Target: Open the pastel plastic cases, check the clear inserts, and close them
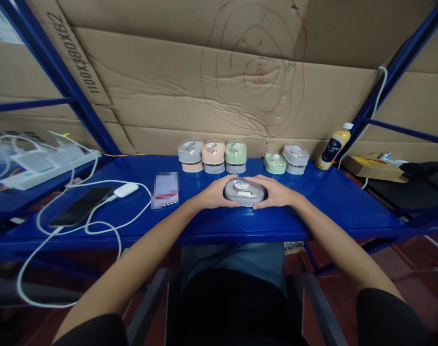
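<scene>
Between my two hands sits a grey oval lidded box (246, 192), with a clear cover, a round label and a pale clasp at its front. My left hand (219, 193) wraps its left side, thumb toward the near edge and fingers toward the far edge. On the opposite side my right hand (274, 191) grips it in the same way. The box is low over the blue table (204, 223); whether it rests on it I cannot tell. Behind it stand similar boxes in stacks: grey over peach (190, 153), peach over grey (213, 153) and green over grey (236, 153).
At the back right are a single green box (275, 164), a grey stack (296, 156) and a yellow drink bottle (333, 146). A blurred-out flat item (165, 190), a black phone (82, 206), a white cable (118, 226) and a power strip (49, 170) lie left. Cardboard (161, 96) walls the back.
</scene>
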{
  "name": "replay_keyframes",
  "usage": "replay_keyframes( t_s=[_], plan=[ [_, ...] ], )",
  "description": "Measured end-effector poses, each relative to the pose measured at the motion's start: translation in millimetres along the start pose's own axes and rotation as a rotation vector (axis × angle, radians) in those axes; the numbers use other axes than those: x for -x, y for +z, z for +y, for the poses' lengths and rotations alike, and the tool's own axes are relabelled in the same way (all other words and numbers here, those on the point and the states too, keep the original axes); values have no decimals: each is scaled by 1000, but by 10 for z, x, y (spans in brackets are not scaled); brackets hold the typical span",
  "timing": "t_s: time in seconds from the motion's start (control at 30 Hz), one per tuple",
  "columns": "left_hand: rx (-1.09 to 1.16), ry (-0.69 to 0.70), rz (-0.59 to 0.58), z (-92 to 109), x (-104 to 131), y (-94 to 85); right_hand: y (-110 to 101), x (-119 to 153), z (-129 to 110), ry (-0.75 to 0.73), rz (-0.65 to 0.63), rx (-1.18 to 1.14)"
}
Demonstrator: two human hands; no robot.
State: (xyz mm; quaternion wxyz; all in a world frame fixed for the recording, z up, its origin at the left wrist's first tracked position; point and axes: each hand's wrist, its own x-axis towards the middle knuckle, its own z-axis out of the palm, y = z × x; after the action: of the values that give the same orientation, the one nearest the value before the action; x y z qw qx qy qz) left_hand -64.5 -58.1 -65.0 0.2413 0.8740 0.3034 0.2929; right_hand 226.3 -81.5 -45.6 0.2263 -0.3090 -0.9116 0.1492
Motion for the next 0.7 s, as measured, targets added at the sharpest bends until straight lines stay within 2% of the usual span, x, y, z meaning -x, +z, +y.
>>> replay_keyframes(
  t_s=[0.1,0.2,0.27,0.33,0.43,0.53,0.7],
  plan=[
    [19,-7,18,-25,6,-16,-43,34,-20,37,54,31],
    [80,3,180,-41,-2,-13,-186,86,-42,67,168,81],
    [83,13,311,-47,-15,-14,-350,139,-14,130,298,124],
    [29,18,390,-42,-27,-15,-532,169,57,264,450,204],
    [-54,1,382,-9,-31,-9,-743,84,200,536,616,404],
    [-102,-20,320,36,-20,1,-797,-152,306,783,624,581],
    [-130,-32,284,56,-7,2,-636,-516,344,1035,496,713]
  ],
)
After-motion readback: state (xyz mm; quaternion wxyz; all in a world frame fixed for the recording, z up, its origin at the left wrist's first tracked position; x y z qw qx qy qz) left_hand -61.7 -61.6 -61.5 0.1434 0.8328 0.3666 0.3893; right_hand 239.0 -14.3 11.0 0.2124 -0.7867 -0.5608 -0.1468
